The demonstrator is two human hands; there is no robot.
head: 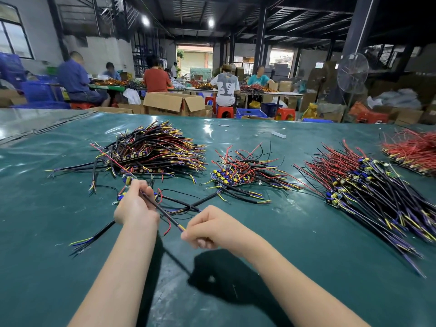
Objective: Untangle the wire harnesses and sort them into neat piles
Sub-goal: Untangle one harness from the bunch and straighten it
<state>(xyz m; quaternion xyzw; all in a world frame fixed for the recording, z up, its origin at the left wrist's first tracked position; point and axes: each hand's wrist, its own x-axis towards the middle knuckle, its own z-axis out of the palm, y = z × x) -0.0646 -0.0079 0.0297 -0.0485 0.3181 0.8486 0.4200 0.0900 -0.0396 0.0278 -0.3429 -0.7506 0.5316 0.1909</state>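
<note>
Left hand [135,205] and right hand [207,228] fingers both clenched on one black harness [162,212] over the green worktop [306,244]. Tangled pile [153,152] just beyond; another pile [368,192] well right.

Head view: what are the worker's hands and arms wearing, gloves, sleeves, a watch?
Nothing worn shows. The left hand and right hand are ungloved, no watch or band is visible, and both forearms are sleeveless down to the picture's bottom edge.
</note>
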